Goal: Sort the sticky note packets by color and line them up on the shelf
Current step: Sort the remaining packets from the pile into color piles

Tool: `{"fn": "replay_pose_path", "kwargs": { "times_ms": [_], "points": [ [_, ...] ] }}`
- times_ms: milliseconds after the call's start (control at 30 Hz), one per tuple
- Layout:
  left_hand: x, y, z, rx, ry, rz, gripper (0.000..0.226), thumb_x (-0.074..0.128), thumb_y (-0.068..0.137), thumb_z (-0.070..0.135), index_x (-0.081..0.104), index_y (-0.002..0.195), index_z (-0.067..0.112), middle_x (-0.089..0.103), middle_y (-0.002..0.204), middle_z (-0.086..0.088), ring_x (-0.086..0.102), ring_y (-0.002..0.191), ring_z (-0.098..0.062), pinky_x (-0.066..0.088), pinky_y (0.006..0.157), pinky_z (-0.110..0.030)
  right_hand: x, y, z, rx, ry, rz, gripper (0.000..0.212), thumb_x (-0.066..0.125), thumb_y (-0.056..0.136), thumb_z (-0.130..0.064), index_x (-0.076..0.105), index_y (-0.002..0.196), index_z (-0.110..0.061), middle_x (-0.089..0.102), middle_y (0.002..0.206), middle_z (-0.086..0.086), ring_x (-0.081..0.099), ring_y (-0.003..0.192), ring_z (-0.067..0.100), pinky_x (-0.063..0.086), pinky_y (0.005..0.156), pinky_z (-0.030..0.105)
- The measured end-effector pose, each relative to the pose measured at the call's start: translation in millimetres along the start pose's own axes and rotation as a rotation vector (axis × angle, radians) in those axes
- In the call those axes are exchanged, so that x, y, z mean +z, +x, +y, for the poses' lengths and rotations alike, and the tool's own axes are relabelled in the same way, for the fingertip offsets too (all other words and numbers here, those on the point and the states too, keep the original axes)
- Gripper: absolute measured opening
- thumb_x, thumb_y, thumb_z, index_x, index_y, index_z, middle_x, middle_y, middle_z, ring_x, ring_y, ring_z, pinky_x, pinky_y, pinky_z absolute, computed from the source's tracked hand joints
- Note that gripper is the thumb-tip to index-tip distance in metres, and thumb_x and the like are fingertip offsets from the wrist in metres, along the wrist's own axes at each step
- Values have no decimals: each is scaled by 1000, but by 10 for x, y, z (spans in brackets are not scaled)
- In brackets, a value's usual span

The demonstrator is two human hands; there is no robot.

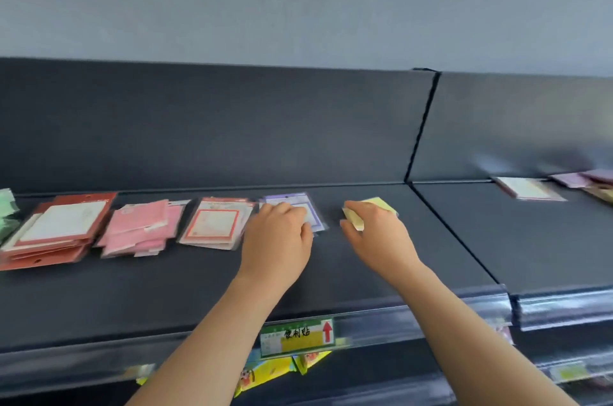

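Placing yellow: right hand (pixel 374 226) has the yellow packet (pixel 381 204) just right of the purple packet (pixel 292 201).

The shelf (pixel 331 273) carries a row left of the purple packet: next to it the red-bordered stack (pixel 212 223), then the pink stack (pixel 139 226), with the red stack (pixel 63 226) farthest. The left hand (pixel 278 233) sits on the purple packet with fingers curled. With the motion blur I can't tell whether it is gripping or just pressing. The right hand's fingers wrap over the yellow packet with the thumb at its near edge, low over the deck. The packet is skewed, not square to the purple one, and a bare gap lies between them. The right hand is nearer, so it likely squares the packet up and sets it down there.
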State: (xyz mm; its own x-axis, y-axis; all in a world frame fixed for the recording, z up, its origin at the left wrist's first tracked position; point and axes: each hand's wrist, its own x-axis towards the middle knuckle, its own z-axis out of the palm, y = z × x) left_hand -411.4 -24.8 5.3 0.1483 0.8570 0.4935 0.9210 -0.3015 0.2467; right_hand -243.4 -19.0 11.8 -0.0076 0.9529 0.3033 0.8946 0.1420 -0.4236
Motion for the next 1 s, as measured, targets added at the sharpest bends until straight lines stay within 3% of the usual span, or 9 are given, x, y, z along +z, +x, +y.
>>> {"fn": "replay_pose_path", "kwargs": {
  "times_ms": [100, 233, 533, 1000],
  "points": [
    [191, 54, 474, 26, -55, -23, 33, 43, 99, 29, 64, 123, 21, 65, 117, 3, 55, 108, -20, 45, 90, -32, -269, -94, 450, 34, -30, 3, 35, 50, 97, -27, 57, 129, -17, 62, 125, 1, 56, 112, 24, 46, 86, 33],
    [468, 119, 1129, 40, -65, -42, 29, 44, 98, 28, 69, 109, 20, 67, 105, 4, 54, 93, -22, 43, 76, -32, -642, -200, 1104, 82, -77, -9, 37, 49, 98, -29, 54, 132, -14, 60, 128, 2, 54, 116, 23, 44, 90, 32],
    [1089, 327, 2543, 50, -182, -117, 30, 44, 99, 29, 65, 115, 17, 66, 109, 2, 55, 102, -22, 47, 85, -34, -1321, -439, 2615, 207, -134, -8, 45, 50, 97, -31, 48, 140, -18, 52, 141, 0, 48, 128, 21, 37, 102, 29],
    [2010, 828, 3821, 170, -226, -338, 27, 45, 98, 27, 65, 109, 12, 63, 103, -2, 54, 99, -22, 49, 79, -34, -1828, -483, 4024, 442, -148, 26, 40, 49, 98, -26, 54, 134, -12, 58, 134, 6, 54, 120, 26, 44, 96, 35]
  ]
}}
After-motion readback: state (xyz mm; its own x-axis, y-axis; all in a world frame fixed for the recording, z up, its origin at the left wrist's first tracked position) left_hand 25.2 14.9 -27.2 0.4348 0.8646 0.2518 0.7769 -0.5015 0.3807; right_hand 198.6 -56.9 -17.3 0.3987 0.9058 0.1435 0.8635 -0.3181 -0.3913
